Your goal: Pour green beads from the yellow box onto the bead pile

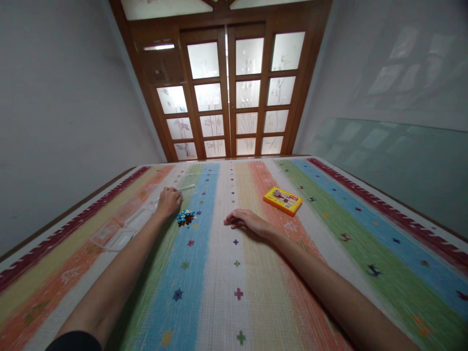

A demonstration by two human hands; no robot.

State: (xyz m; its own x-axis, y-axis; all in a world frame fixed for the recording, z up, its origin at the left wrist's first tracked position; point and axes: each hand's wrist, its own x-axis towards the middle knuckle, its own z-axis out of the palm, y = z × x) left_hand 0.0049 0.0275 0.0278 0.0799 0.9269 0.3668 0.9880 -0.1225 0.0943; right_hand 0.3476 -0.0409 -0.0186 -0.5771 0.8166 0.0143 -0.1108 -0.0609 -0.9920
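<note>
My left hand [168, 201] is curled closed on the edge of a clear plastic tray [127, 225] that lies on the striped mat. A small heap of tiny coloured pieces [185, 217] sits just right of that hand. My right hand [244, 219] rests flat on the mat with its fingers stretched out to the left and nothing in it. A yellow box [282, 200] lies a little beyond and to the right of my right hand.
The colourful striped mat [234, 273] covers the floor up to a wooden door with frosted glass panes [230, 92]. Grey walls stand on both sides. A pale green glass panel [395, 165] leans along the right wall.
</note>
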